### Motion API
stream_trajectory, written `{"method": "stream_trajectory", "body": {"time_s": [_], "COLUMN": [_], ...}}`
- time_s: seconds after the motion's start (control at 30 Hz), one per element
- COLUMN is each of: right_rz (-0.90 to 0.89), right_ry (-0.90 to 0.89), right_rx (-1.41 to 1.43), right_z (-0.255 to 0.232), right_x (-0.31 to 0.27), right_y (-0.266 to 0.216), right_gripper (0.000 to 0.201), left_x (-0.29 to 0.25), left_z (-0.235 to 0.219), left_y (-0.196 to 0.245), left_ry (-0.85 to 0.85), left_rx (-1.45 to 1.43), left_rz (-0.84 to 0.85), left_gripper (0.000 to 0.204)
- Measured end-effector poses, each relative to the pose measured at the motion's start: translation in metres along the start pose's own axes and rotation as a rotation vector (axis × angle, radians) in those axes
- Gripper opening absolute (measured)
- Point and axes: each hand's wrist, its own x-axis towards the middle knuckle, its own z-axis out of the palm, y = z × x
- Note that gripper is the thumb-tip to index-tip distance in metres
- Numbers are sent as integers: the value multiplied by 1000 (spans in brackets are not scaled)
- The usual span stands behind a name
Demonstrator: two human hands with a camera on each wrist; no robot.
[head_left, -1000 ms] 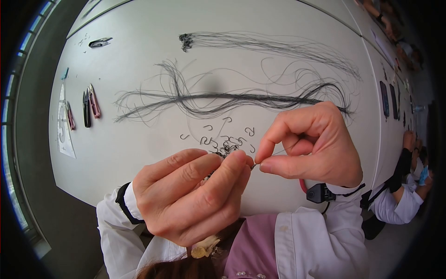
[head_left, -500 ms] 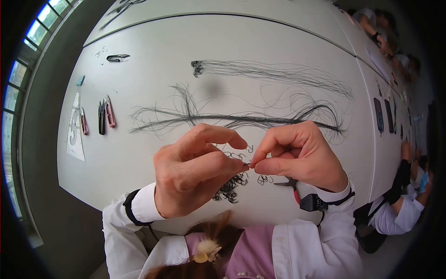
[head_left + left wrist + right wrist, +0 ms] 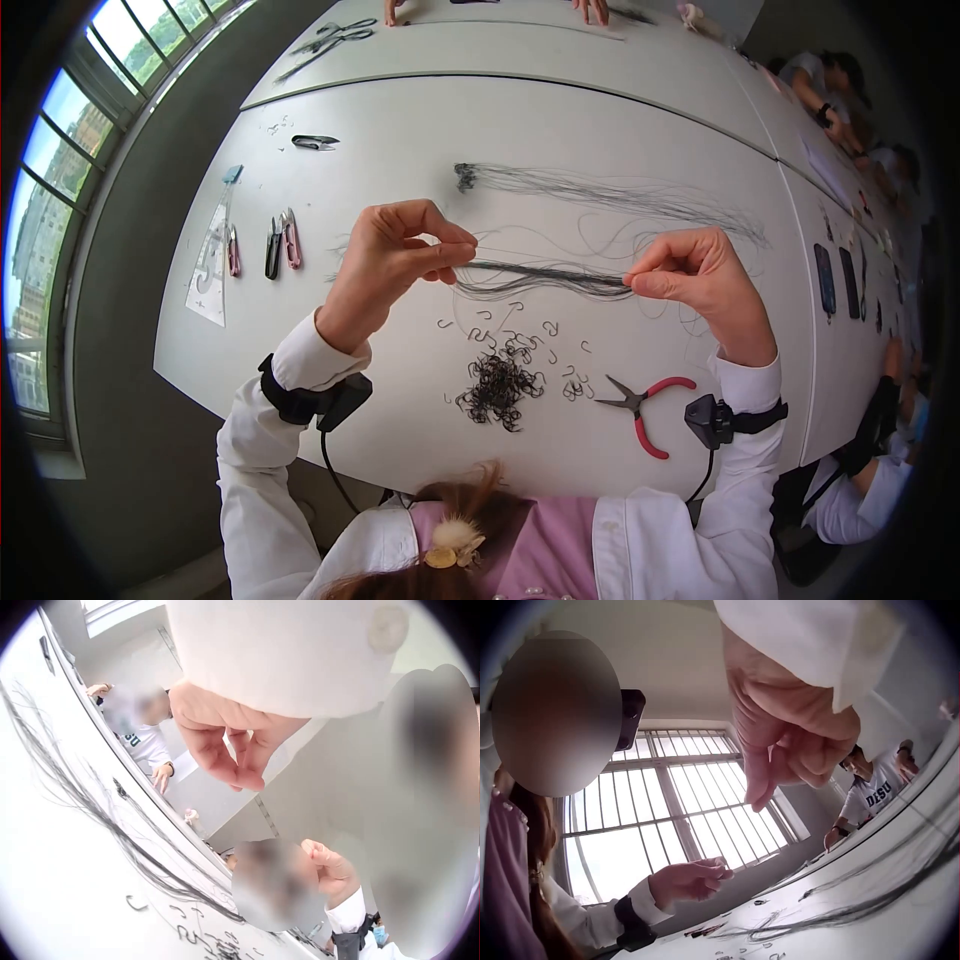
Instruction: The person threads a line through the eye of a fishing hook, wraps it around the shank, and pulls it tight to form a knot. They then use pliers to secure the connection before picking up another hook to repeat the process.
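Observation:
My left hand (image 3: 410,245) is raised over the table, thumb and fingertips pinching a fishhook that they almost wholly hide. To its right, my right hand (image 3: 695,285) pinches thin fishing line between thumb and forefinger; the strand itself is too fine to follow. Below and between the hands, a loose bundle of dark fishing line (image 3: 545,276) stretches across the table. Nearer the body lies a pile of black fishhooks (image 3: 500,385), with several scattered around it. Farther back, another bundle of line (image 3: 600,190) has hooks (image 3: 465,177) clustered at its left end.
Red-handled pliers (image 3: 640,405) lie opened at the front right. On the left are black thread snips (image 3: 273,248), pink snips (image 3: 291,240) and a clear set square (image 3: 207,280). Black snips (image 3: 316,143) lie farther back. Phones (image 3: 824,280) lie at right; other people sit around.
The hands, close together over the hook pile before, have drawn well apart and farther forward, uncovering the pile and the pliers. The head view has tilted up.

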Motion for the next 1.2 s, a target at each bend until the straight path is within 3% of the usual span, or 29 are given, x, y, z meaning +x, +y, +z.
{"method": "stream_trajectory", "body": {"time_s": [0.13, 0.27, 0.33, 0.53, 0.63, 0.67, 0.73, 0.77, 0.83, 0.97, 1.03, 1.1, 1.13, 1.2], "right_rz": [73, 139, 206, 227, 292, 300, 197, 204, -116, -157, -331, -341, -332, -481], "right_ry": [200, 313, 465, 673, 639, 643, 711, 710, 665, 424, 240, 43, 39, -132], "right_rx": [-55, -67, -53, -204, -281, -276, -740, -740, -1271, -1043, -960, -915, -916, -888], "right_z": [-82, -179, -218, -255, -260, -258, -241, -235, -216, -113, -75, -40, -26, -1], "right_x": [-11, -26, -33, -40, -40, -40, -35, -32, -26, -9, -3, 1, 2, 1], "right_y": [20, 65, 87, 127, 131, 132, 127, 125, 114, 42, 34, 23, 22, 27], "right_gripper": [6, 10, 12, 14, 15, 15, 20, 20, 23, 19, 18, 17, 17, 18], "left_x": [36, 56, 68, 102, 111, 114, 116, 118, 120, 123, 118, 110, 106, 99], "left_z": [-29, -25, -18, -10, -9, -9, -9, -10, -14, -21, -19, -17, -16, -18], "left_y": [-21, -28, -31, -45, -52, -55, -60, -62, -66, -72, -69, -56, -52, -47], "left_ry": [87, 136, 139, 228, 241, 269, 290, 296, 296, 281, 260, 272, 283, 299], "left_rx": [137, 173, 164, 202, 207, 229, 251, 306, 359, 358, 356, 335, 319, 380], "left_rz": [-126, -193, -213, -226, -243, -225, -212, -186, -172, -169, -155, -183, -209, -143], "left_gripper": [11, 13, 13, 14, 15, 16, 16, 17, 18, 21, 18, 18, 19, 17]}}
